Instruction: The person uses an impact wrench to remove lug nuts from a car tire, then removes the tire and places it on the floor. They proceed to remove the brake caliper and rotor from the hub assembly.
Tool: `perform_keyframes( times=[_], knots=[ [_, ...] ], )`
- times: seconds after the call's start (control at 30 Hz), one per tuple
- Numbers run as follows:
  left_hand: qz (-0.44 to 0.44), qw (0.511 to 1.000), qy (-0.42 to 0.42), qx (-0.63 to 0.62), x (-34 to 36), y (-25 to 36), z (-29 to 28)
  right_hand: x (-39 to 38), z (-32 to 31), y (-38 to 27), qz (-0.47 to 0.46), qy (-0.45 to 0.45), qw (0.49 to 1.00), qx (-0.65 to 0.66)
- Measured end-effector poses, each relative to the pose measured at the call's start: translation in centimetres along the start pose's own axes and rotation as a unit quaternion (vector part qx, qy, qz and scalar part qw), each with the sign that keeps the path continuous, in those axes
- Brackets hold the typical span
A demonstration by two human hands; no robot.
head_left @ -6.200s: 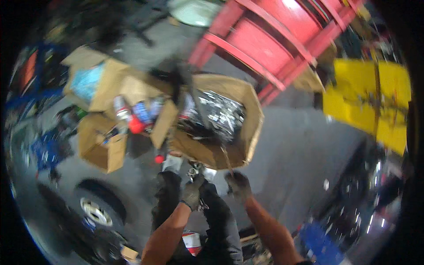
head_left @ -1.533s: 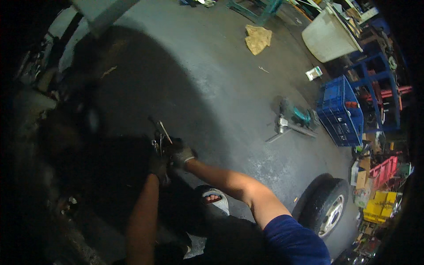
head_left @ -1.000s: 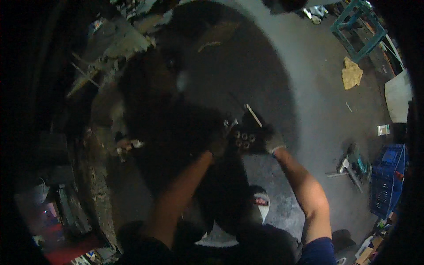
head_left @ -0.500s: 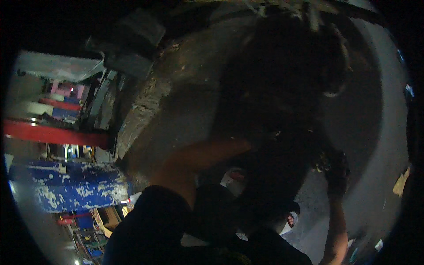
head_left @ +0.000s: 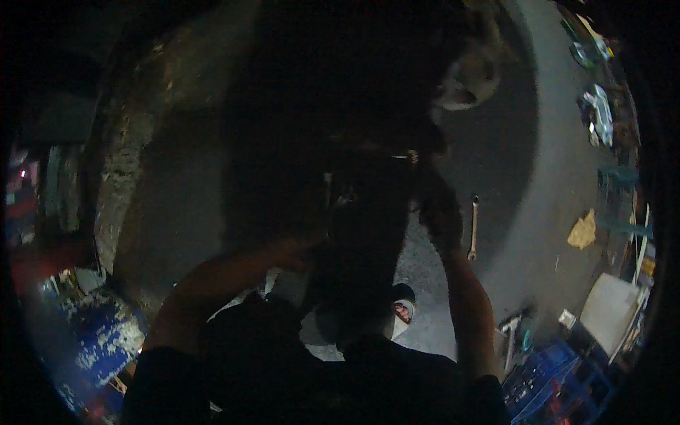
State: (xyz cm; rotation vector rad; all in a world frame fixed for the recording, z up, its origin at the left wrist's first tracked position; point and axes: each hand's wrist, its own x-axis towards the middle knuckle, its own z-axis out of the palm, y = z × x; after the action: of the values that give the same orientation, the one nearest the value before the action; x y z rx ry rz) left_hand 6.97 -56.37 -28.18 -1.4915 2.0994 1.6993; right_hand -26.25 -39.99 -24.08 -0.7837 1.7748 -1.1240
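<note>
A large, very dark object [head_left: 340, 212] fills the middle, and its outline melts into shadow. My left hand [head_left: 301, 249] reaches in from the left against its near side, its fingers lost in the dark. My right hand [head_left: 443, 216], very dark, lies along the object's right side; its fingers do not show clearly. Small metallic glints appear between the hands, too dim to name. Just right of my right hand a combination wrench [head_left: 474, 228] lies on the grey floor.
A shoe [head_left: 402, 312] shows below the object. Further right are a crumpled tan rag [head_left: 582, 230], a pale panel [head_left: 610, 312] and a blue crate [head_left: 542, 379]. A round pale part [head_left: 474, 78] is at the upper right. A chipped blue drum [head_left: 106, 340] stands at the lower left.
My view has swung to the right, so the scene has shifted left. The wrench and the blue crate have come into view. Both forearms now show further left.
</note>
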Motion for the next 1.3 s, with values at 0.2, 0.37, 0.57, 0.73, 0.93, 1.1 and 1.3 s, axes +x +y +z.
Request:
perform_keyframes(
  times=[0.2, 0.37, 0.57, 0.73, 0.93, 1.1, 1.3],
  knots=[
    [0.117, 0.976, 0.027, 0.183, -1.1, 4.2, -1.6, 2.1, -0.3, 5.7, -0.210, 0.079, 0.904, -0.365],
    [0.123, 0.982, -0.058, 0.132, -1.2, 8.1, -1.2, 3.9, 0.4, 6.1, -0.062, -0.037, 0.980, 0.186],
    [-0.053, 0.819, -0.260, -0.508, 0.5, 8.6, 2.6, -2.8, 7.5, -6.1, -0.253, 0.067, 0.887, -0.379],
    [0.014, 0.931, -0.154, -0.332, -1.9, 6.4, 1.6, -4.4, 14.2, -15.8, -0.263, -0.224, 0.825, -0.448],
    [-0.013, 0.963, -0.034, -0.268, -5.8, -3.1, -2.9, -5.5, 18.7, -15.7, -0.244, -0.377, 0.731, -0.513],
    [-0.103, 0.965, 0.085, -0.227, -14.7, -18.9, -8.3, -6.7, 16.4, -12.8, -0.164, -0.353, 0.797, -0.461],
    [-0.157, 0.913, 0.215, 0.310, -29.7, -36.7, -16.2, -6.4, 11.9, -7.9, -0.002, -0.214, 0.969, -0.125]
  ],
)
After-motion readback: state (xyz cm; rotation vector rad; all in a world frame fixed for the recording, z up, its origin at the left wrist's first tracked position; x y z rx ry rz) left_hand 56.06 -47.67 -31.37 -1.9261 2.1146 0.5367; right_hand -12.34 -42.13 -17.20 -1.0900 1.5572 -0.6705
